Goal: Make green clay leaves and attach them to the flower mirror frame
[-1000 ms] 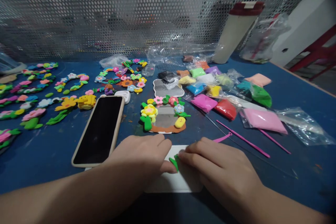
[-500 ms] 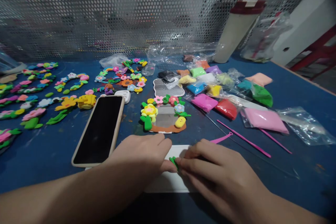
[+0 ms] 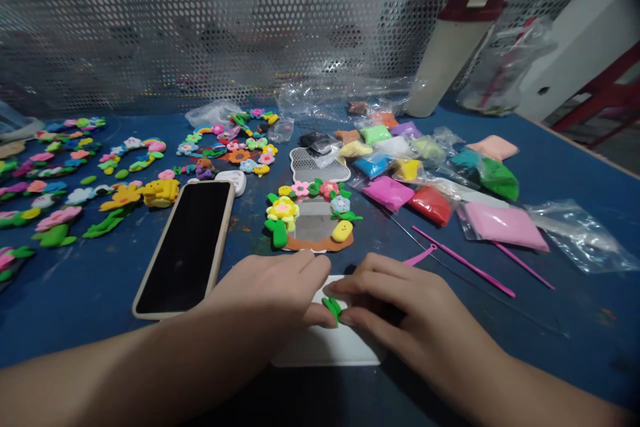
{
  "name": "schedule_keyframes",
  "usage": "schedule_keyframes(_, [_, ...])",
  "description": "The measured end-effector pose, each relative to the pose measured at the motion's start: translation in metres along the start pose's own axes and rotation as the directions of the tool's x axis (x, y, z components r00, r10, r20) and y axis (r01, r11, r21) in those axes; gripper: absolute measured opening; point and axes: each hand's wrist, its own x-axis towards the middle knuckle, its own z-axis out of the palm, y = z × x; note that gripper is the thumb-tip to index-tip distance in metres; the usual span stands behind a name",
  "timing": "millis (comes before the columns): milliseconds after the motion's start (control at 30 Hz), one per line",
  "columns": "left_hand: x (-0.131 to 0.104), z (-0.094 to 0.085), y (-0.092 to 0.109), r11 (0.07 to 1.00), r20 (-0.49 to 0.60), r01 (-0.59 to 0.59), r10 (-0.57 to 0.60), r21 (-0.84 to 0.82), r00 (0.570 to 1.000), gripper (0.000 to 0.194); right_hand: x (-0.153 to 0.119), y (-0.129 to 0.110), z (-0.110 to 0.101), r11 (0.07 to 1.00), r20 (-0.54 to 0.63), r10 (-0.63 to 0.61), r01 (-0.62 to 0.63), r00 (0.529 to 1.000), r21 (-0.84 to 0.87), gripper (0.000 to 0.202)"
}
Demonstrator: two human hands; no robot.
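Two narrow green clay pieces (image 3: pixel 331 308), lying side by side, rest on a white board (image 3: pixel 327 347) in front of me. My left hand (image 3: pixel 273 287) has its thumb tip against their lower left side, with its fingers apart from the thumb and partly curled. On the other side, my right hand (image 3: pixel 405 300) has its forefinger and thumb spread, the tips just right of the green pieces. Beyond the board lies a mirror frame (image 3: pixel 325 245) trimmed with clay flowers, leaves and a brown clay strip along its bottom.
Left of my hands is a phone (image 3: pixel 187 247). Finished clay-decorated pieces (image 3: pixel 133 157) spread across the left. Bagged clay (image 3: pixel 390 193) lies to the right, with a pink tool (image 3: pixel 463 260) nearby. A tumbler (image 3: pixel 453 57) stands against the perforated metal panel (image 3: pixel 250 27).
My right thumb and forefinger have parted from their pinch at the green clay, leaving more of it visible. My left hand has stayed almost in place.
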Motion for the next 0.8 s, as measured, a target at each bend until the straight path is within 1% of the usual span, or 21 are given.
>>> schedule_keyframes(100, [-0.0013, 0.0003, 0.0001, 1.000, 0.026, -0.006, 0.006, -0.003, 1.000, 0.027, 0.0019, 0.0004, -0.0011, 1.000, 0.020, 0.001, -0.001, 1.000, -0.007, 0.018])
schedule_keyframes(200, [-0.0038, 0.0030, -0.0009, 1.000, -0.007, -0.017, 0.017, 0.024, 1.000, 0.026, 0.0042, 0.0017, -0.0019, 0.999, 0.005, -0.001, 0.001, 1.000, -0.034, 0.014])
schedule_keyframes(300, [-0.0043, 0.0037, -0.0017, 1.000, -0.017, -0.020, 0.020, 0.002, 1.000, 0.024, 0.0059, 0.0030, -0.0025, 0.998, 0.015, -0.019, 0.020, 1.000, -0.062, 0.012])
schedule_keyframes(400, [-0.0011, 0.0019, -0.0023, 0.999, 0.046, -0.017, 0.020, -0.050, 0.999, 0.019, 0.0067, 0.0032, -0.0035, 0.995, 0.029, -0.050, 0.052, 0.998, -0.088, 0.010])
schedule_keyframes(500, [0.0029, 0.0010, -0.0040, 0.992, 0.099, -0.031, 0.043, -0.121, 0.994, 0.014, 0.0075, 0.0025, -0.0050, 0.988, 0.035, -0.066, 0.071, 0.997, -0.135, 0.010])
schedule_keyframes(600, [0.0047, 0.0029, -0.0064, 0.984, 0.080, -0.047, 0.061, -0.172, 0.995, 0.012, 0.0084, 0.0030, -0.0060, 0.985, 0.039, -0.082, 0.087, 0.996, -0.149, 0.011])
schedule_keyframes(800, [0.0046, 0.0088, -0.0093, 0.968, 0.021, -0.079, 0.086, -0.236, 0.996, 0.006, 0.0093, 0.0072, -0.0052, 0.986, 0.027, -0.120, 0.122, 0.992, -0.110, 0.014])
